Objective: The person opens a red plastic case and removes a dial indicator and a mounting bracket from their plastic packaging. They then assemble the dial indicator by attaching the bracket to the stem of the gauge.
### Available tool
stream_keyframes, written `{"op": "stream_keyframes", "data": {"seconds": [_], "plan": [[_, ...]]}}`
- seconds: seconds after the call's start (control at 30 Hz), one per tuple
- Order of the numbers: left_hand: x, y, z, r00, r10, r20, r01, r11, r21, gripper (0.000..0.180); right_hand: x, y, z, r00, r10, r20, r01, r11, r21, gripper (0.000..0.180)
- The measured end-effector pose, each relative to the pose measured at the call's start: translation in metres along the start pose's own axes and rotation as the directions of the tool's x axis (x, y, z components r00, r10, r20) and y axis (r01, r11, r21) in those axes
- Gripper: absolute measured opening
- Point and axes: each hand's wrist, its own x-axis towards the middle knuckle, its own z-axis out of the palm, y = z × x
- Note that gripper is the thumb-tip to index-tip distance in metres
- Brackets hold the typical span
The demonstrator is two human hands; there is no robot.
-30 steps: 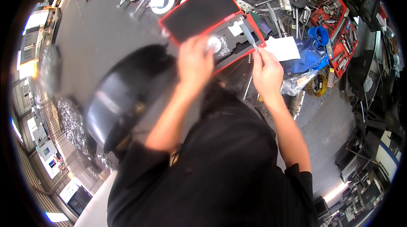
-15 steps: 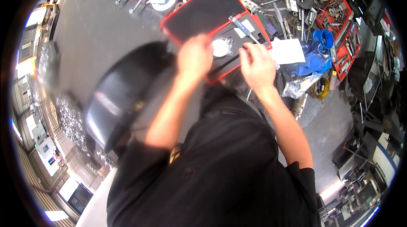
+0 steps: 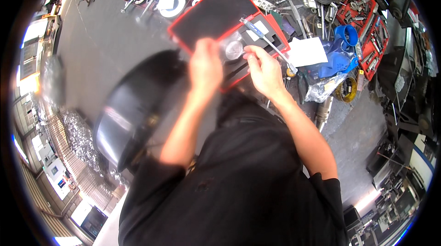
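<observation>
A red-edged case lies open on the bench, its dark lid (image 3: 211, 14) tilted back and its grey foam tray (image 3: 271, 39) facing me. Between my hands is a clear plastic bag with a round, pale disc-like thing (image 3: 234, 50) in it. The thumb and forefinger of my right hand (image 3: 265, 71) pinch together at the bag's right edge. My left hand (image 3: 205, 64) is at the bag's left side; motion smears its fingers, so its grip is unclear. A long slim tool with a blue grip (image 3: 257, 31) lies slantwise across the tray, just beyond my right hand.
White paper (image 3: 308, 52) lies right of the case, beside blue plastic (image 3: 337, 62) and a blue ring (image 3: 347, 36). Red trays of small metal parts (image 3: 363, 5) stand at far right. Metal rings and rods (image 3: 172, 7) lie behind. A glossy black rounded object (image 3: 133, 103) is at my left.
My right hand has moved left from the blue-gripped tool's end to the bag, uncovering that end. The bagged disc has shifted and tilted between my hands. The whole view has shifted slightly.
</observation>
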Motion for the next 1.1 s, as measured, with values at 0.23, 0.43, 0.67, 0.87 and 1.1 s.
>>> {"op": "stream_keyframes", "data": {"seconds": [0.23, 0.43, 0.67, 0.87, 1.1], "plan": [[-0.001, 0.004, -0.006, 0.997, -0.056, 0.057, 0.071, 0.945, -0.319, 0.014, 0.003, -0.035, -0.015, 0.894, 0.358, 0.27, -0.44, 0.587, 0.679, 0.032], [-0.002, 0.028, -0.006, 0.971, -0.191, 0.142, 0.238, 0.821, -0.518, 0.027, 0.0, -0.026, -0.023, 0.969, 0.208, 0.134, -0.245, 0.738, 0.629, 0.029], [-0.011, 0.032, -0.014, 0.863, -0.2, 0.463, 0.467, 0.666, -0.582, 0.028, -0.01, -0.028, -0.032, 0.959, 0.284, 0.023, -0.197, 0.603, 0.773, 0.029], [-0.01, 0.05, -0.011, 0.875, -0.284, 0.392, 0.484, 0.514, -0.708, 0.021, -0.022, -0.041, -0.041, 0.95, 0.31, -0.048, -0.158, 0.604, 0.781, 0.029], [-0.006, 0.045, 0.014, 0.886, -0.361, 0.29, 0.435, 0.433, -0.79, 0.024, -0.037, -0.047, -0.041, 0.983, 0.123, -0.139, -0.033, 0.852, 0.522, 0.023]]}}
